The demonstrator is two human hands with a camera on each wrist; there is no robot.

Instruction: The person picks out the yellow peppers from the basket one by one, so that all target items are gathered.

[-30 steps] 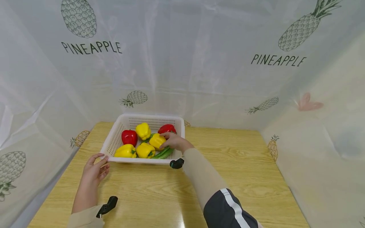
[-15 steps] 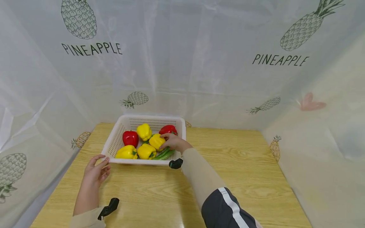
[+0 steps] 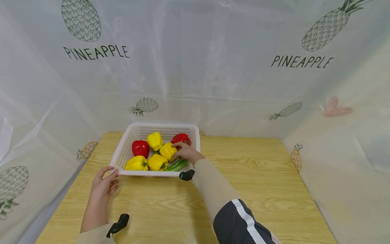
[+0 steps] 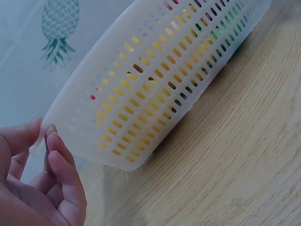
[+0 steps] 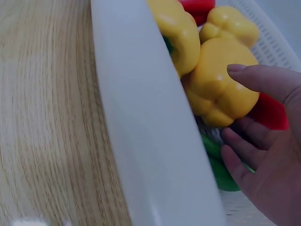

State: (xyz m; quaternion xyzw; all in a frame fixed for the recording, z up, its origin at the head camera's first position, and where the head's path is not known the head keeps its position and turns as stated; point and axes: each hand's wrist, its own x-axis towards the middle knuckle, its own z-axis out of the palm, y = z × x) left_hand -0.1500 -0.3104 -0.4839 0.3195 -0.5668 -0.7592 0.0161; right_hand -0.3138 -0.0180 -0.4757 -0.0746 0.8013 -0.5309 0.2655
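Note:
A white plastic basket point(image 3: 143, 173) stands on the wooden table with bell peppers in it. My left hand point(image 3: 103, 186) pinches its near left corner rim between thumb and fingers, which also shows in the left wrist view. Inside the basket, my right hand point(image 3: 188, 153) grips a yellow bell pepper point(image 3: 167, 151), with the thumb on top and the fingers at its side in the right wrist view. Other yellow bell peppers point(image 3: 157, 162) lie around it. A red bell pepper point(image 3: 140, 149) sits at the left, another red pepper point(image 3: 181, 138) at the back right. Long green vegetables point(image 3: 177, 165) lie under the right hand.
The wooden table point(image 3: 243, 176) extends in front of the basket and to its right. A pale plastic curtain point(image 3: 195, 67) printed with pineapples hangs behind and along both sides. A small black device point(image 3: 118, 225) is on each wrist.
Both hands keep their hold, the left on the rim and the right on the yellow bell pepper. Only the head view shifts slightly.

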